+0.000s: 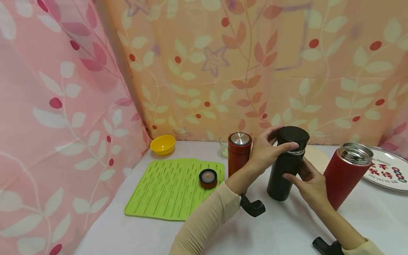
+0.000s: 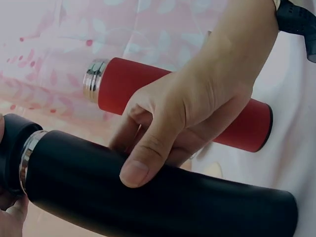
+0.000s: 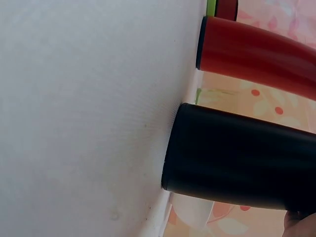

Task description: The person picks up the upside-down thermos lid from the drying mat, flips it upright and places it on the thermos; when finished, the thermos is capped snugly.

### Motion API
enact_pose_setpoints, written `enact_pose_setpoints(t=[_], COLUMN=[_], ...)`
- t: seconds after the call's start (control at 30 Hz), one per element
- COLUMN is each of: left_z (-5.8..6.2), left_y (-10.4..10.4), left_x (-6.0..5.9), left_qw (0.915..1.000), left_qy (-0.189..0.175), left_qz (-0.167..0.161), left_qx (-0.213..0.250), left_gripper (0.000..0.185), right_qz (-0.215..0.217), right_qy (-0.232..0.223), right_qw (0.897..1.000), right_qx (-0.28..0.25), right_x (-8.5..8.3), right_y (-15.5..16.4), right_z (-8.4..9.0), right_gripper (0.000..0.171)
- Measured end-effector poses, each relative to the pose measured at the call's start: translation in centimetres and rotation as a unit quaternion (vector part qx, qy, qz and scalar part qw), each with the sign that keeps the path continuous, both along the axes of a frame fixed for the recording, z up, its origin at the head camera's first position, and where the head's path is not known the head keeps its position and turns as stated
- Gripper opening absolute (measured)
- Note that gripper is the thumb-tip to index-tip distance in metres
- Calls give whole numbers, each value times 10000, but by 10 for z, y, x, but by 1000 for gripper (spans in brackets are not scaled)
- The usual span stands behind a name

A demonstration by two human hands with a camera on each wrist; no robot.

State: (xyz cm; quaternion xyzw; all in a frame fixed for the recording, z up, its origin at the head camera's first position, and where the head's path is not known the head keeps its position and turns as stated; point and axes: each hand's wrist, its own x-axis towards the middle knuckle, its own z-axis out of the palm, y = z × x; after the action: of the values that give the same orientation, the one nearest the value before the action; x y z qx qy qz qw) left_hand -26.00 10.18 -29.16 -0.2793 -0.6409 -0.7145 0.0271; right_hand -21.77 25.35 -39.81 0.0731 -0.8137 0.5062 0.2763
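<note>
The left hand (image 1: 266,150) grips the black lid (image 1: 293,135). The right hand (image 1: 309,184) clasps the unbranded black flask (image 1: 283,177). The plate (image 1: 387,168) bears red characters, too small to read.

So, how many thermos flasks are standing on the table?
3: a black flask held by both hands in the middle, a capped red flask just left of it, and an open red flask on its right.

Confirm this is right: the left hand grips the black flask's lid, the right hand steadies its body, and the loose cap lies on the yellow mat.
Wrong only on the mat: the head view shows it green, not yellow. The rest stands.
</note>
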Motion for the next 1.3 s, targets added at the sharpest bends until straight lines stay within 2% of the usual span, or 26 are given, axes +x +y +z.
enact_pose_setpoints(t=[0.2, 0.53, 0.7, 0.83, 0.93, 1.0, 1.2, 1.3], left_z=[-1, -4, -11, -15, -18, -20, -21, -22], left_y=[2, 5, 4, 0, -2, 0, 7, 8], left_x=[-4, -6, -9, -11, -11, -10, -8, -9], left_qw=[10000, 9998, 9997, 9983, 9973, 9972, 9966, 9981], left_qy=[61, 128, 9, 215, 377, 512, 741, 605], left_qz=[28, 87, -195, -531, -627, -518, 113, 43], left_qx=[-56, -94, 117, 86, -36, -153, -332, -141], left_gripper=[54, 53, 51, 51, 52, 54, 56, 55], right_qz=[-101, 36, 69, -15, -113, -141, -170, -174], right_qy=[-85, 98, 138, 59, -15, -60, -106, -59], right_qw=[9999, 9999, 9999, 10000, 9998, 9998, 9997, 9997], right_qx=[89, 10, -10, 68, 147, 162, 147, 153], right_x=[1, 0, 0, 1, 2, 2, 2, 1], right_y=[-1, 0, -1, -1, -1, -1, -2, -2], right_z=[0, 1, 1, 1, 0, 0, 0, 0], right_gripper=[78, 79, 78, 78, 77, 77, 77, 77])
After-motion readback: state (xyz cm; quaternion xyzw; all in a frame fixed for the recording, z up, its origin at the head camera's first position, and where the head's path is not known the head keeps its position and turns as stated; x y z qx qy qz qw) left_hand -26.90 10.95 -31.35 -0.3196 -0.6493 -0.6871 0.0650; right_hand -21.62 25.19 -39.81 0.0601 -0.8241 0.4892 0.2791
